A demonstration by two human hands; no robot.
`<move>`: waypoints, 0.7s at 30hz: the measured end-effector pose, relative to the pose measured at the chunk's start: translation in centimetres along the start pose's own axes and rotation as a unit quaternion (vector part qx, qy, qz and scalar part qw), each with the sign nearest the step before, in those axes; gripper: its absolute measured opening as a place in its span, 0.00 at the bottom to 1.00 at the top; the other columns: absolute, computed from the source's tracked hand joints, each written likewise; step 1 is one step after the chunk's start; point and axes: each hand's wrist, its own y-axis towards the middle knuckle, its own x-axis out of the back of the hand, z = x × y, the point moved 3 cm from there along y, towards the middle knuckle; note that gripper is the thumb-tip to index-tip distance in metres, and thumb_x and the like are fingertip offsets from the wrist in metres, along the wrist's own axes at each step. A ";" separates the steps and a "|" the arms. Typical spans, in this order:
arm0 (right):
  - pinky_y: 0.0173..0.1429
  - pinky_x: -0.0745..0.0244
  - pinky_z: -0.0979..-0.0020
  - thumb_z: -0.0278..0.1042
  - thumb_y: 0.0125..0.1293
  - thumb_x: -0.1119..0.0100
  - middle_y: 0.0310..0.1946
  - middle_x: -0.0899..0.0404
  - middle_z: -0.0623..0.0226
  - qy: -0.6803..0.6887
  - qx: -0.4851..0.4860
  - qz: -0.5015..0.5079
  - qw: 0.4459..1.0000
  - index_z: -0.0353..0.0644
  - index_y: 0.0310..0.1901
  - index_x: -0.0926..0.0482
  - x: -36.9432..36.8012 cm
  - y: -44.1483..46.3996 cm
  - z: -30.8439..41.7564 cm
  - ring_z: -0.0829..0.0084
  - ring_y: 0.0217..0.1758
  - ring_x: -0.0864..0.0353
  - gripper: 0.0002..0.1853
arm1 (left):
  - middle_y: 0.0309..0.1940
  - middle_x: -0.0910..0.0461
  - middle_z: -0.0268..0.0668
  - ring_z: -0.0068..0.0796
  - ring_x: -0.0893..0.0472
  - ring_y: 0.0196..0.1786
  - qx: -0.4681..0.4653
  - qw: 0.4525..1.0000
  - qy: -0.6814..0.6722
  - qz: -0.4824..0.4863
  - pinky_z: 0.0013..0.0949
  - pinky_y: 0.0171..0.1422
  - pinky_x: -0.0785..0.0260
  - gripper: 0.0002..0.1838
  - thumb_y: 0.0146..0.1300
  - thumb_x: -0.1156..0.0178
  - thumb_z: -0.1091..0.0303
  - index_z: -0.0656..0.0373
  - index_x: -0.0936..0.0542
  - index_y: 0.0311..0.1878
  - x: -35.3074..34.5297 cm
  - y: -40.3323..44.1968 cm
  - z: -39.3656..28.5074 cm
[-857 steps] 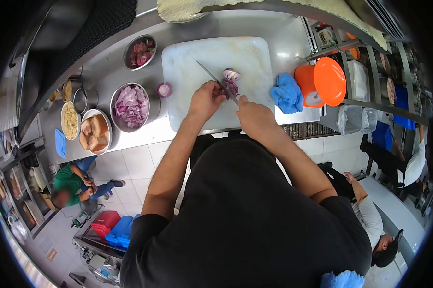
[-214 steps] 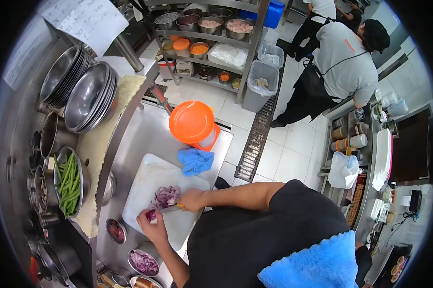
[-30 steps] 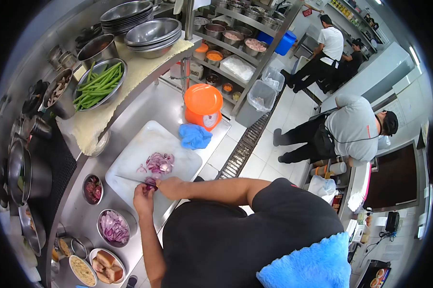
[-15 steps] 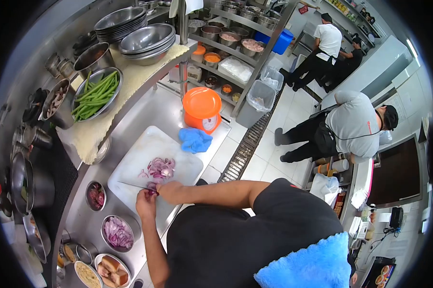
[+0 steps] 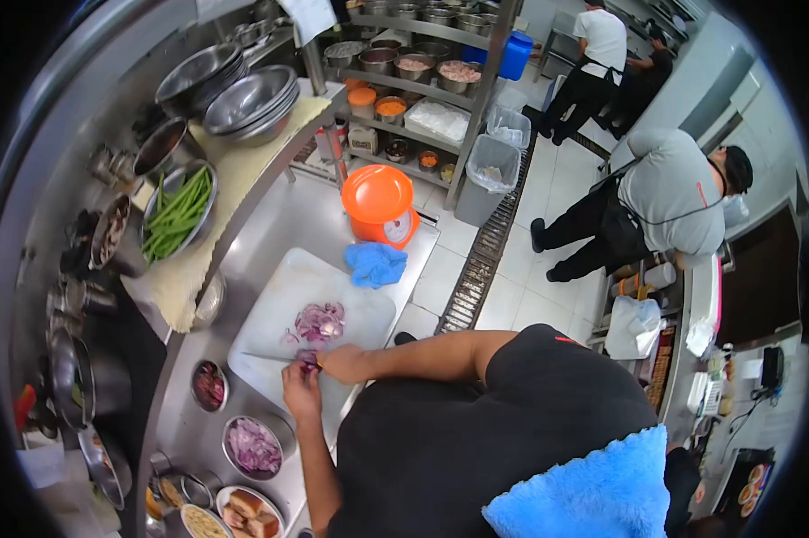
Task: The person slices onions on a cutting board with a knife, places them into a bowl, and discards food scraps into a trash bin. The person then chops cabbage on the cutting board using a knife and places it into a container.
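My right hand (image 5: 346,365) is closed around a knife (image 5: 268,357), whose thin blade points left over the white cutting board (image 5: 270,309); its handle is hidden in my grip. Fingers of my left hand (image 5: 302,391) pinch a piece of red onion (image 5: 307,359) against the board, right beside the blade. A loose pile of sliced onion (image 5: 320,322) lies just beyond both hands. Left of the board, a small metal bowl (image 5: 210,386) holds dark red onion scraps. Nearer to me, a larger metal bowl (image 5: 283,435) contains sliced red onion.
Past the board are a blue cloth (image 5: 375,264) and an orange scale (image 5: 382,208). Green beans (image 5: 178,213) fill a bowl on the raised shelf to the left, near stacked metal bowls (image 5: 252,103). A person in a grey shirt (image 5: 669,193) stands across the floor drain (image 5: 485,260).
The whole view has shifted, so the board and bowls appear farther right. Both hands stay at the onion piece with the knife, and the sliced pile looks much the same.
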 end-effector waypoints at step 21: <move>0.37 0.19 0.45 0.33 0.69 0.40 0.35 0.12 0.44 -0.047 0.027 0.002 0.999 0.29 0.55 0.26 2.9 -2.2 -0.5 0.45 0.38 0.10 0.18 | 0.32 0.14 0.43 0.34 0.13 0.36 0.130 0.985 -0.111 0.017 0.38 0.45 0.22 0.31 0.67 0.30 0.65 0.62 0.34 0.67 -4.4 0.8 3.2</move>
